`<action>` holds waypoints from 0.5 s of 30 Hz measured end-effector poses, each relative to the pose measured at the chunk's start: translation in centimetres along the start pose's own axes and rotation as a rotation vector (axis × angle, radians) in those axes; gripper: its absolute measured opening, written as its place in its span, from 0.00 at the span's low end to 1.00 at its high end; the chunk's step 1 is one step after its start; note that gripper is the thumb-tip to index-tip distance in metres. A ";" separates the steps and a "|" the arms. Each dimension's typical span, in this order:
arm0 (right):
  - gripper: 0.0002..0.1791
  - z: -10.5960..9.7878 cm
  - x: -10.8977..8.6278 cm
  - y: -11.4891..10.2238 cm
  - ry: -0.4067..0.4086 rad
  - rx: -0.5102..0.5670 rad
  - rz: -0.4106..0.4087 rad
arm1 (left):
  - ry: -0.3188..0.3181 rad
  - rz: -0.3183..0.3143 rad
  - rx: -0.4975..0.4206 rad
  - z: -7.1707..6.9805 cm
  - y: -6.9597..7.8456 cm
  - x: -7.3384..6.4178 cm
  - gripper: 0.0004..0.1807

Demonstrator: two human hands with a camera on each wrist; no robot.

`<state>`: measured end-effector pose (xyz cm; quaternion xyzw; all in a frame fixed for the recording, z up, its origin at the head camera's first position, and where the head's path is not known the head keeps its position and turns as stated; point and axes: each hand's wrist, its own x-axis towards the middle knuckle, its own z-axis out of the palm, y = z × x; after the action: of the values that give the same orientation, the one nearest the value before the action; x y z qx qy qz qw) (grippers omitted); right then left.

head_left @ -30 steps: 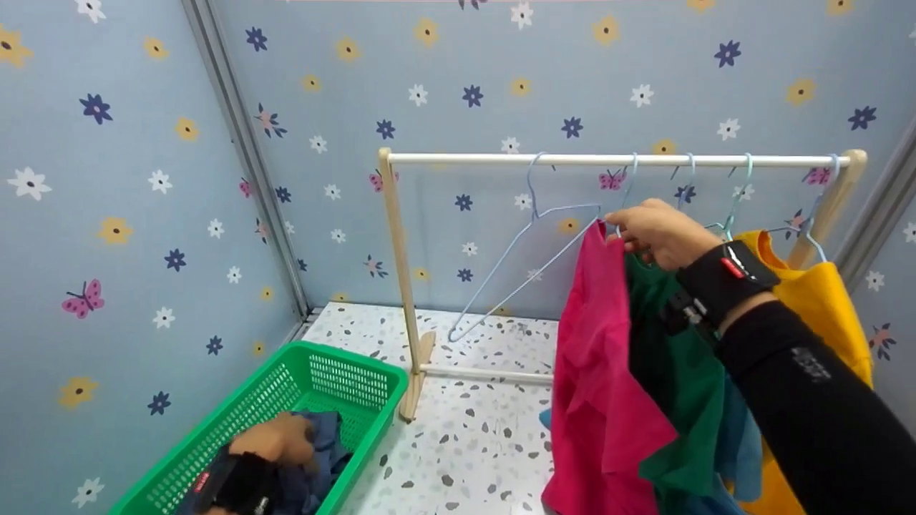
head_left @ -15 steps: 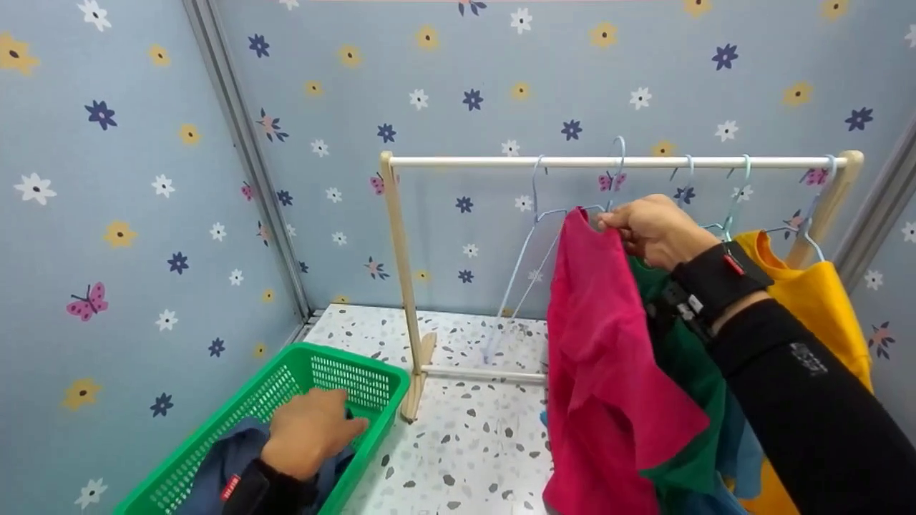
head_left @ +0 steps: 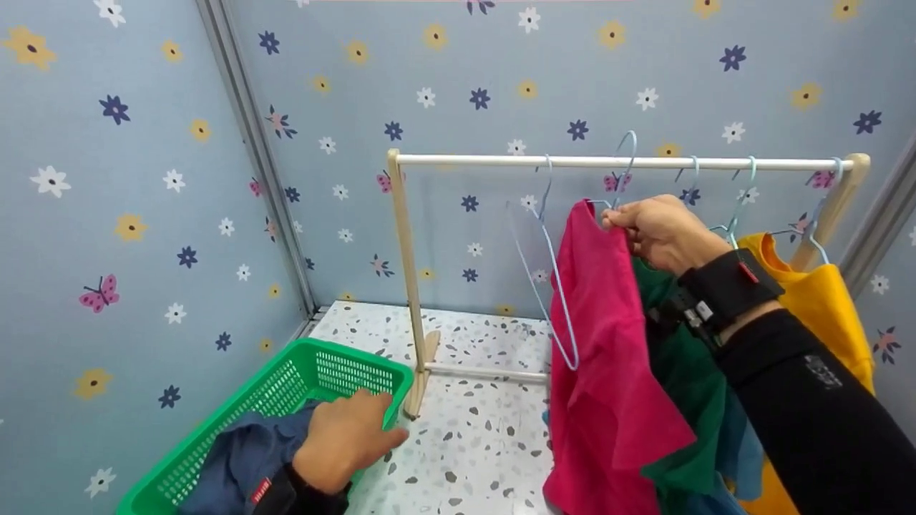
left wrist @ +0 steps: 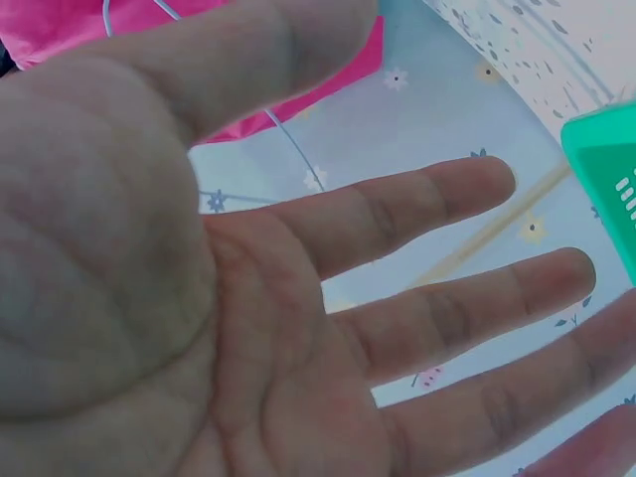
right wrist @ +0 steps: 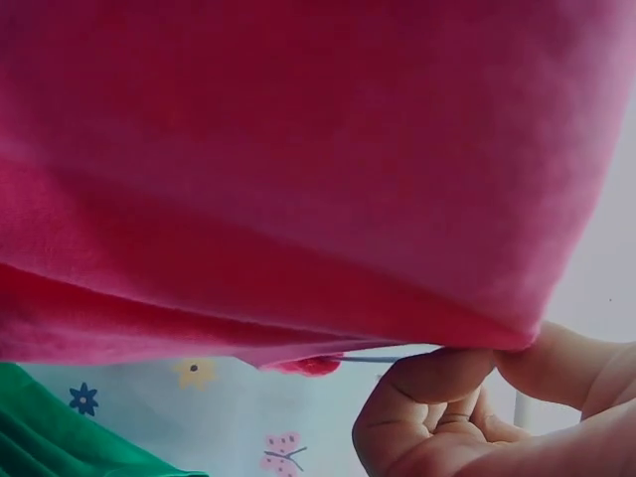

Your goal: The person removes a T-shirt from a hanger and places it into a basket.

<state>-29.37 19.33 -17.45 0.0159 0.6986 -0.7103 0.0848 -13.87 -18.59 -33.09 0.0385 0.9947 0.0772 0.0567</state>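
Note:
My left hand (head_left: pixel 347 440) is held over the right rim of a green basket (head_left: pixel 358 350), its fingers spread and holding nothing. In the left wrist view the palm (left wrist: pixel 268 308) shows bare. A dark blue garment (head_left: pixel 243 450) lies crumpled in the basket. My right hand (head_left: pixel 662 232) pinches the top edge of a bright pink shirt (head_left: pixel 601 343) between thumb and fingers. That shirt is on a light blue hanger (head_left: pixel 630 146), whose hook stands up over the rail (head_left: pixel 472 160). Just left, a bare blue hanger (head_left: pixel 562 307) hangs turned, overlapping the shirt. The pink cloth (right wrist: pixel 328 179) fills much of the right wrist view.
A green shirt (head_left: pixel 694 379) hangs behind my right forearm, and a yellow shirt (head_left: pixel 816 307) hangs at the rack's right end. A blue garment (head_left: pixel 737 436) shows below them. The rack's left wooden post (head_left: pixel 406 272) stands beside the basket on the speckled floor (head_left: pixel 458 443).
My left hand has come up from the blue garment and moved right, fingers spreading. The pink shirt has shifted left and its hanger's hook has risen. The bare hanger has swung round.

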 end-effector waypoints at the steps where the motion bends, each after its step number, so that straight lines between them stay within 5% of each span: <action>1: 0.09 0.0 0.0 0.1 -0.006 0.004 -0.001 | 0.020 0.014 0.006 0.2 0.1 -0.1 0.30; 4: 0.10 0.2 -0.2 0.7 -0.032 -0.005 -0.015 | 0.129 0.098 -0.005 0.9 0.7 -0.1 0.29; 8: 0.10 0.5 -0.5 1.7 -0.058 -0.037 -0.027 | 0.318 0.290 -0.056 1.5 2.5 0.1 0.28; 11: 0.09 0.8 -1.0 2.7 -0.067 -0.053 -0.023 | 0.438 0.425 -0.117 1.9 4.9 0.4 0.25; 15: 0.09 1.5 -1.7 4.2 -0.082 -0.059 -0.017 | 0.517 0.546 -0.324 2.3 9.0 0.8 0.24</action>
<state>-26.91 17.94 -21.35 -0.0216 0.7153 -0.6902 0.1078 -13.77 -9.29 -33.96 0.2709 0.9045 0.2521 -0.2122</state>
